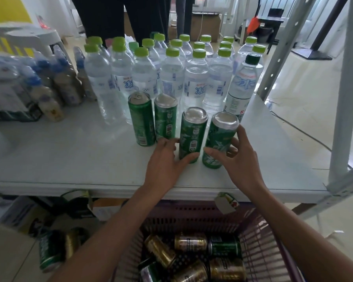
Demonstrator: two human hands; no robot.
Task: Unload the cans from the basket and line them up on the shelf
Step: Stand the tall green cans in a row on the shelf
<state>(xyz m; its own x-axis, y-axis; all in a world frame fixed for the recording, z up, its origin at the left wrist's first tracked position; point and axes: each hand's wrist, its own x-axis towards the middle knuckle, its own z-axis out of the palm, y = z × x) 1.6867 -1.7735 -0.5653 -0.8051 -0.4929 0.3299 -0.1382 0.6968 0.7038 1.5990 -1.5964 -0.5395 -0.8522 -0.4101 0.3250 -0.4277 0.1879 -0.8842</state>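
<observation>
At the far left of the shelf [59, 151] stood blurred bottles with blue caps [49, 84], and to their right a block of clear water bottles with green caps [171, 72] filled the back. In front of those, four green cans stood upright on the white surface. The first can [141, 121] and the second can [166, 117] stood touching side by side, free of your hands. Your left hand [165, 159] was spread open against the lower left side of the third can [193, 135], thumb across its front near the base and fingertips at its left side, not closed around it. The fourth can [219, 139] stood just beside the third with a narrow gap between them, nearest the shelf's right end, and your right hand [238, 159] gripped it low down, thumb across the front and fingers wrapped round the right side and back. Farther right rose the shelf's grey post [342, 98]. Below the shelf edge, between your forearms, the purple basket [261, 241] held several gold and green cans lying on their sides [192, 259]. Two more cans [55, 249] lay on the floor to the basket's left.
</observation>
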